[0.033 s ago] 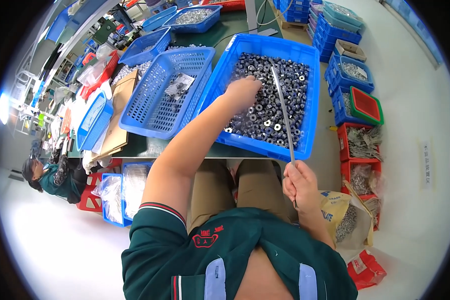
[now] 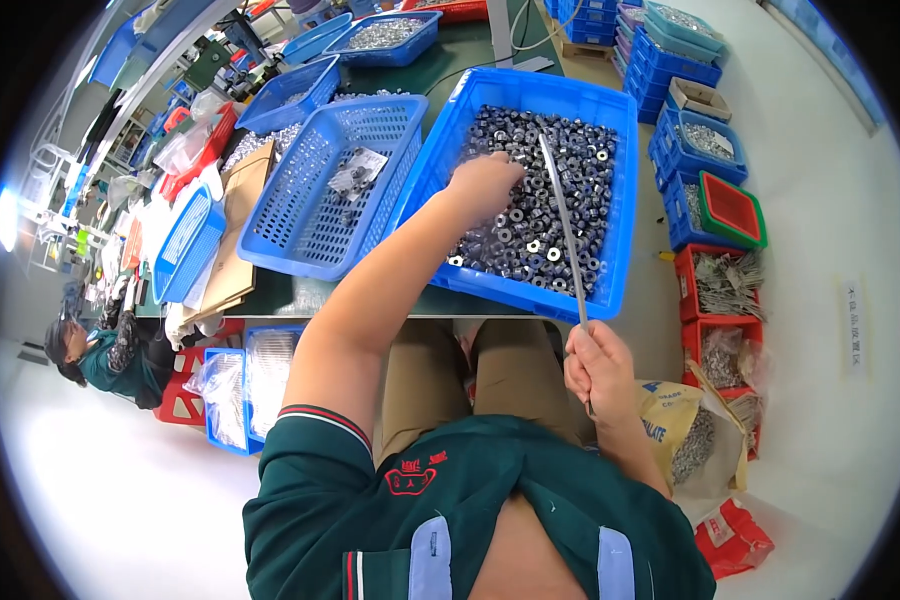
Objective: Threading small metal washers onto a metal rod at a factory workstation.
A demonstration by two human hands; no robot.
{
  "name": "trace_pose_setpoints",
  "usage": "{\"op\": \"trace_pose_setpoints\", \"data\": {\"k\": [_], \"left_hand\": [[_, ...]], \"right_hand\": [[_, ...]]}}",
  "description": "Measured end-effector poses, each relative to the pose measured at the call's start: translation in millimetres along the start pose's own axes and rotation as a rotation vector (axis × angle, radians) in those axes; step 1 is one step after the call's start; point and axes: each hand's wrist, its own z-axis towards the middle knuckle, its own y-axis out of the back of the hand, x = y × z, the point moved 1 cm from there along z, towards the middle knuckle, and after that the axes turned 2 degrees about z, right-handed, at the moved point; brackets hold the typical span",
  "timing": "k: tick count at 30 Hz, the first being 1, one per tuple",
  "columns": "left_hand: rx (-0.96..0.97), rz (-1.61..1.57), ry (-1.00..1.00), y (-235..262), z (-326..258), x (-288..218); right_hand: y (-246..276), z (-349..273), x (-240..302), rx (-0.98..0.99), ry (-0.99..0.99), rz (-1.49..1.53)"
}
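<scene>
A large blue bin (image 2: 624,190) on the table holds a heap of small dark metal ring-shaped parts (image 2: 590,215) with holes through them. My left hand (image 2: 484,187) reaches into the bin, fingers bent down at the parts; its fingertips are partly hidden, and what they pinch cannot be made out. Closed round the near end of a thin metal rod (image 2: 568,225) is my right hand (image 2: 602,368), just in front of the bin. The rod slants up and away over the heap, its far end above the parts. Whether any parts are threaded on it does not show.
Left of the bin stands a blue perforated basket (image 2: 295,215) with a small bag in it. More trays of parts (image 2: 390,33) fill the table's far side. Stacked crates (image 2: 705,285) line the right, near an open sack (image 2: 692,445). A person (image 2: 120,355) sits at far left.
</scene>
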Motion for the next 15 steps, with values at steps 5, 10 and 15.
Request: {"op": "trace_pose_setpoints", "data": {"k": [5, 10, 15], "left_hand": [[-0.052, 0.016, -0.110, -7, 2, 8], [0.052, 0.096, -0.013, 1, -2, -2], [0.031, 0.080, -0.018, -1, -5, 2]], "right_hand": [[3, 2, -5, -0.003, -0.021, -0.021], [5, 2, -11, -0.011, -0.064, -0.019], [6, 1, -15, 0.005, -0.078, -0.037]]}}
